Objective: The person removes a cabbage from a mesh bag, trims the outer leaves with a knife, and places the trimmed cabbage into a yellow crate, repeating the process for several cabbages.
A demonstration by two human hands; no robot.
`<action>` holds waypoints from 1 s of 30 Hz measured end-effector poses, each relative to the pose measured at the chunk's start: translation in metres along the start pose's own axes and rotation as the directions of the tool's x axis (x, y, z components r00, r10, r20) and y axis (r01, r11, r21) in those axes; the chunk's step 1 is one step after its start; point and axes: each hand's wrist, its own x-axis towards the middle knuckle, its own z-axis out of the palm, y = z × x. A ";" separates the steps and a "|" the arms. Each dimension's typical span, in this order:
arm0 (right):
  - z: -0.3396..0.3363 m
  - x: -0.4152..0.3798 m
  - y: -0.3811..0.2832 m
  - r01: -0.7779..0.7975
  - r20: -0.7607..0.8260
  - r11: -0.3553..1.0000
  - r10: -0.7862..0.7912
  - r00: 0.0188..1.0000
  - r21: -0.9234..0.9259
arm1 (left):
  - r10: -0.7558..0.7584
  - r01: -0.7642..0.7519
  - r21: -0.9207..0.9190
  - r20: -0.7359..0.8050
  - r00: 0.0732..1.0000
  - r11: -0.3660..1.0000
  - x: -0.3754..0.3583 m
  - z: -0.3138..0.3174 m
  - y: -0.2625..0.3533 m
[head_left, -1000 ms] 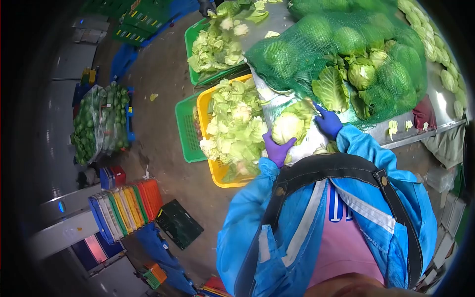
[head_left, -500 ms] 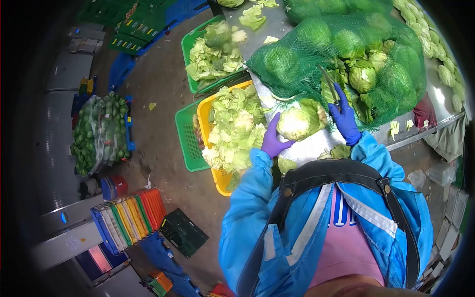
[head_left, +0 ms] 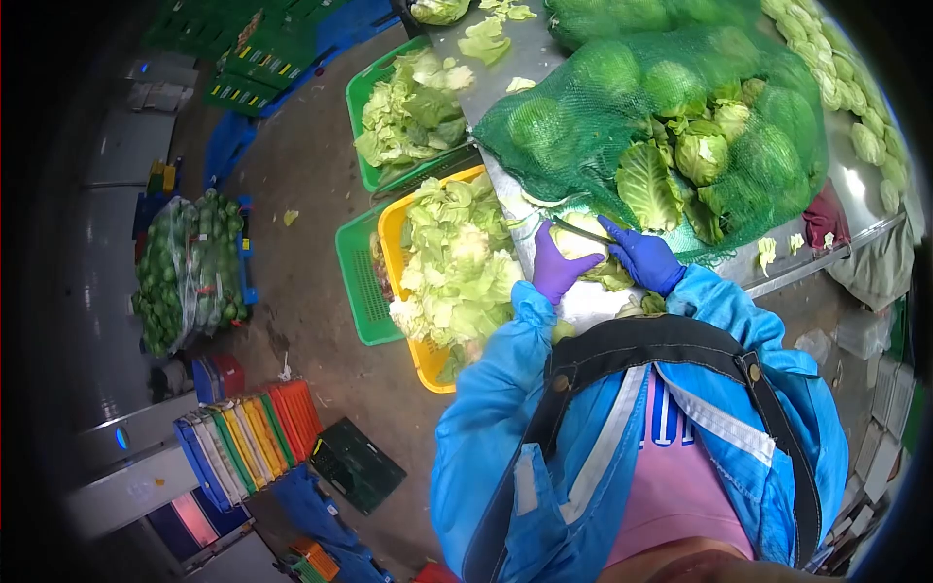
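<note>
My left hand [head_left: 560, 266], in a purple glove, grips a pale green cabbage head [head_left: 595, 255] on the steel table [head_left: 583, 299]. In a blue glove, my right hand [head_left: 641, 258] holds a knife [head_left: 575, 229] whose dark blade lies across the top of that cabbage. Both hands sit close together at the table's near edge. Just behind them lies a green net sack [head_left: 661, 117] full of cabbages, with a loose dark outer leaf [head_left: 649, 185] at its front.
A yellow crate [head_left: 400, 225] heaped with cut leaves stands left of the table, over a green crate [head_left: 356, 277]. Another green crate [head_left: 367, 89] of leaves is farther back. On the floor are a bagged load of greens [head_left: 187, 260] and stacked coloured crates [head_left: 255, 424].
My right hand has come down from the net sack to the cabbage, bringing the knife blade across its top. My left hand has shifted its grip on the cabbage's left side.
</note>
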 end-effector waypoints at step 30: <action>0.006 0.027 0.092 -0.241 -0.277 0.953 0.286 0.917 0.186 | 0.082 -0.192 0.190 0.472 0.878 0.963 0.004 -0.063 0.025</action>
